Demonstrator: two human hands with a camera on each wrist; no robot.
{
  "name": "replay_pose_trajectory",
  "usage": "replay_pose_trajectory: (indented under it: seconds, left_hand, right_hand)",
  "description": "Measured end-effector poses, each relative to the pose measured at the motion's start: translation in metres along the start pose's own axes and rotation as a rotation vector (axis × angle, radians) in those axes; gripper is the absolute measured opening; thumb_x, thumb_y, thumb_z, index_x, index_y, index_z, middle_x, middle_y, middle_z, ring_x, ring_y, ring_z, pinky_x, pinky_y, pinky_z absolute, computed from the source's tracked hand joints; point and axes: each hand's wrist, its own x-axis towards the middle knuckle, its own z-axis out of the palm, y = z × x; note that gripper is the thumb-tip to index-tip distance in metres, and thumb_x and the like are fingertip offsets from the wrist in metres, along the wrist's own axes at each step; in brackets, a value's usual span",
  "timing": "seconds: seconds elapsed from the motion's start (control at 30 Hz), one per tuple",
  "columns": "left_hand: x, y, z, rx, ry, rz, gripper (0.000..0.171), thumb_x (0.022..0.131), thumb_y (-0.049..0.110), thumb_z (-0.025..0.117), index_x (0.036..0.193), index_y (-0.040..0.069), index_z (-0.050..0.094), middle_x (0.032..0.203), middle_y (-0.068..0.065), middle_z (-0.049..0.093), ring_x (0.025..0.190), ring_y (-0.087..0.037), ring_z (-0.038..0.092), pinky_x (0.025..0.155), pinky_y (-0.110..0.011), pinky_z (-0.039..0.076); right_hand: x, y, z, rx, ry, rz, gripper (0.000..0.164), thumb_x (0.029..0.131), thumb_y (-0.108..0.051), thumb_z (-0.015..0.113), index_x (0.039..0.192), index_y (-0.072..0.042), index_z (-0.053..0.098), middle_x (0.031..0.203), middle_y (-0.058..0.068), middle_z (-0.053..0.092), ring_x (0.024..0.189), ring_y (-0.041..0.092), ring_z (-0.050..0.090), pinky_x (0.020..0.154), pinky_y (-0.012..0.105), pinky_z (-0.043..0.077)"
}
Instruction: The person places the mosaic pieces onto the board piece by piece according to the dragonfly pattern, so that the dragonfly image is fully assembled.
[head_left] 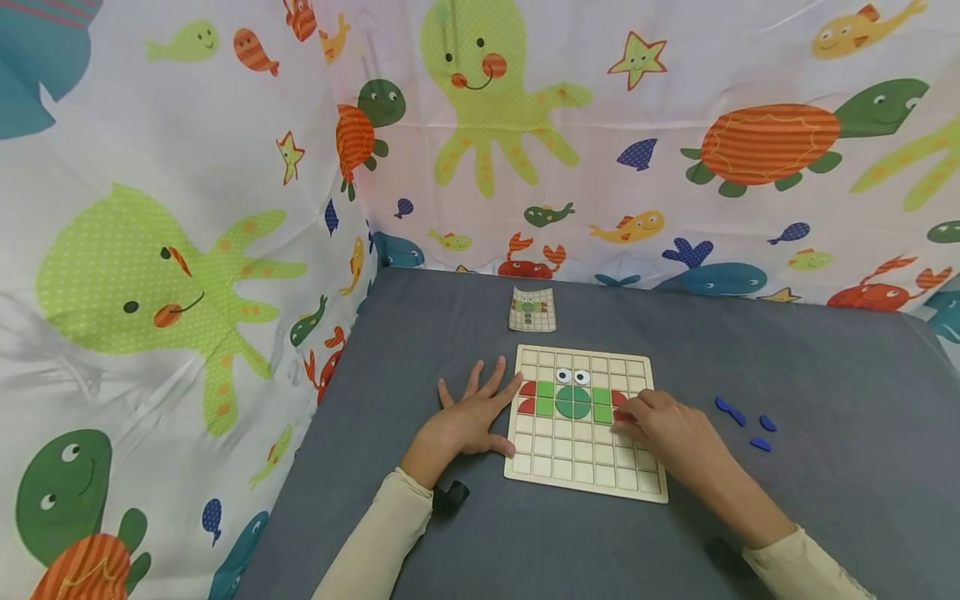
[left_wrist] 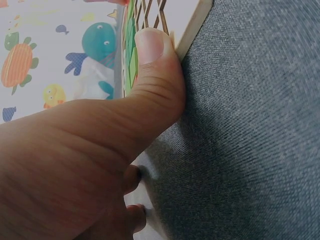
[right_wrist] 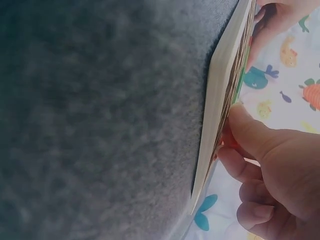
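A square wooden grid board (head_left: 585, 467) lies flat on the grey cloth. On it sit two eye pieces (head_left: 572, 377), a green circle built from quarter pieces (head_left: 573, 402), light green squares (head_left: 545, 398) on both sides, and red quarter pieces (head_left: 527, 398) along the left. My left hand (head_left: 468, 417) rests with spread fingers at the board's left edge, thumb (left_wrist: 155, 55) on its rim. At the right side, my right hand (head_left: 671, 429) pinches a red quarter piece (right_wrist: 228, 136) between thumb and fingers, right at the board's surface. Another red piece (head_left: 619, 398) shows just above those fingertips.
Behind the board, a small pattern card (head_left: 532, 310) shows a similar figure on a grid. Several blue pieces (head_left: 731, 411) lie on the cloth to the right. A black object (head_left: 451, 497) is by my left wrist. A curtain printed with sea animals (head_left: 487, 225) borders the table.
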Motion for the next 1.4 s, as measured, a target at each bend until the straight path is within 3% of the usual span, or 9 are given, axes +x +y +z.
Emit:
replay_pose_trajectory:
  seconds: [0.23, 0.67, 1.0, 1.4]
  left_hand:
    - [0.0007, 0.0003, 0.0000, -0.002, 0.009, 0.008, 0.117, 0.083, 0.055, 0.083, 0.172, 0.032, 0.012, 0.179, -0.001, -0.007, 0.163, -0.035, -0.013, 0.113, -0.087, -0.003]
    - [0.0008, 0.0004, 0.0009, 0.004, 0.010, 0.004, 0.117, 0.083, 0.056, 0.082, 0.172, 0.032, 0.011, 0.179, -0.001, -0.008, 0.163, -0.035, -0.013, 0.113, -0.087, -0.003]
    - [-0.0007, 0.0014, 0.0000, 0.004, 0.003, 0.004, 0.116, 0.083, 0.055, 0.082, 0.172, 0.032, 0.012, 0.179, -0.001, -0.007, 0.163, -0.036, -0.012, 0.113, -0.087, -0.002]
    - [-0.0010, 0.0007, -0.0001, -0.008, 0.001, 0.001, 0.116, 0.083, 0.054, 0.083, 0.172, 0.031, 0.012, 0.179, -0.001, -0.007, 0.163, -0.036, -0.013, 0.113, -0.087, -0.004]
  right_hand:
    - [0.0037, -0.0002, 0.0004, -0.044, 0.009, -0.011, 0.031, 0.082, -0.026, 0.093, 0.095, -0.006, 0.073, 0.078, 0.001, 0.058, 0.062, 0.012, 0.053, 0.046, 0.032, 0.048]
    - [0.0090, -0.0009, -0.0036, -0.027, -0.096, 0.073, 0.029, 0.083, -0.028, 0.092, 0.096, -0.009, 0.074, 0.077, -0.002, 0.057, 0.062, 0.009, 0.047, 0.048, 0.030, 0.044]
    - [0.0051, 0.0024, -0.0072, 0.055, -0.080, 0.090, 0.028, 0.081, -0.025, 0.094, 0.100, -0.011, 0.079, 0.083, -0.003, 0.066, 0.065, 0.007, 0.055, 0.051, 0.030, 0.049]
    - [0.0068, 0.0042, -0.0062, 0.063, -0.098, 0.101, 0.023, 0.086, -0.022, 0.090, 0.103, -0.012, 0.080, 0.085, -0.001, 0.069, 0.065, 0.007, 0.056, 0.050, 0.030, 0.049]
